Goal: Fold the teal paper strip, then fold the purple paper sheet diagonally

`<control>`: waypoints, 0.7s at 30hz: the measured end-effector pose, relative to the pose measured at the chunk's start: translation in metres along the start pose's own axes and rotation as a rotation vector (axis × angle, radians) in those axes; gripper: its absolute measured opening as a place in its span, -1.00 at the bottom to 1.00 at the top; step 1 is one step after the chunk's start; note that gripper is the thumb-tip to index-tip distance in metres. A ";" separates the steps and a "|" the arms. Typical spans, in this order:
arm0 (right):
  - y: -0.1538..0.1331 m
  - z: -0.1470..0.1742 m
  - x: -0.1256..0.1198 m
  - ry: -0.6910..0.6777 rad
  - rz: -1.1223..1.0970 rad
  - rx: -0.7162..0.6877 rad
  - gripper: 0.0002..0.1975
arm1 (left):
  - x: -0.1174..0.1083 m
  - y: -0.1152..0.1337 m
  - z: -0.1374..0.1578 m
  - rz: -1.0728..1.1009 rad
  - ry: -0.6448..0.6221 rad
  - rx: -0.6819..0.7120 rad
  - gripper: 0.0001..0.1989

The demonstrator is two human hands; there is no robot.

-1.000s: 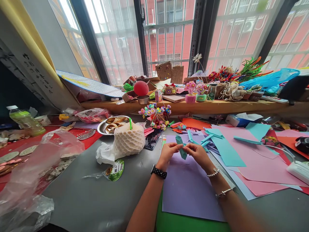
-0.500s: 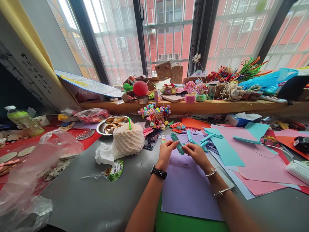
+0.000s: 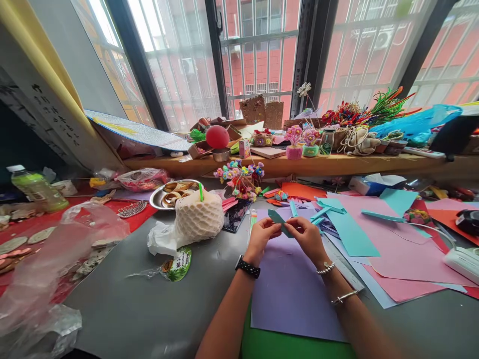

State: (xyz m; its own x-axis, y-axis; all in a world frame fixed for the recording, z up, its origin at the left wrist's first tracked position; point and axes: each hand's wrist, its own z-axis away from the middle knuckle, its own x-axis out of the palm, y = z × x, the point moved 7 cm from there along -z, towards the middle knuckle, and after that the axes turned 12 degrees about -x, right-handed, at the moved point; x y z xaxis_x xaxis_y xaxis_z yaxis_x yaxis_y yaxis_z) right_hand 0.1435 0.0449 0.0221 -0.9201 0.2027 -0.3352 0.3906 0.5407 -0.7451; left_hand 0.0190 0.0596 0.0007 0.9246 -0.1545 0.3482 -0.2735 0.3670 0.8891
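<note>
A small folded piece of teal paper (image 3: 276, 217) is held up between both hands. My left hand (image 3: 262, 236) pinches its left side, thumb and fingers closed on it. From the right, my right hand (image 3: 306, 238) grips the paper's lower right end, the fingertips of both hands close together. Beneath them lies a purple sheet (image 3: 294, 294) on a green surface (image 3: 299, 349). A ruler (image 3: 343, 263) lies by my right wrist, partly covered by the arm. Folded turquoise strips (image 3: 331, 207) sit just beyond my right hand.
Pink sheets (image 3: 411, 254) and a turquoise sheet (image 3: 354, 232) spread to the right, near a white power strip (image 3: 464, 264). To the left stand a net-wrapped coconut (image 3: 199, 217) with a green straw, a phone (image 3: 236, 217) and a metal plate (image 3: 155, 199). Crafts crowd the wooden sill (image 3: 262, 164).
The folded teal paper has turned and shifted slightly to the right. Both hands have moved a little, with the fingers changing their hold along it.
</note>
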 end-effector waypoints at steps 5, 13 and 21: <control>-0.007 0.000 -0.002 0.011 0.098 -0.104 -0.78 | -0.003 -0.002 -0.001 -0.005 0.036 -0.005 -0.77; -0.012 0.000 0.001 -0.016 0.138 -0.160 -0.80 | -0.001 -0.002 -0.003 -0.018 0.061 0.033 -0.80; 0.004 -0.001 0.000 -0.163 -0.175 0.111 -0.75 | -0.009 0.020 -0.003 -0.266 -0.012 0.190 -0.65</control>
State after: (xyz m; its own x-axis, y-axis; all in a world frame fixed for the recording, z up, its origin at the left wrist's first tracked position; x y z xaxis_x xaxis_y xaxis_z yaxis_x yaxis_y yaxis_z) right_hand 0.1451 0.0479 0.0201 -0.9604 -0.0253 -0.2775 0.2351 0.4612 -0.8556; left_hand 0.0060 0.0706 0.0145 0.9674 -0.2332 0.0988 -0.0685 0.1346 0.9885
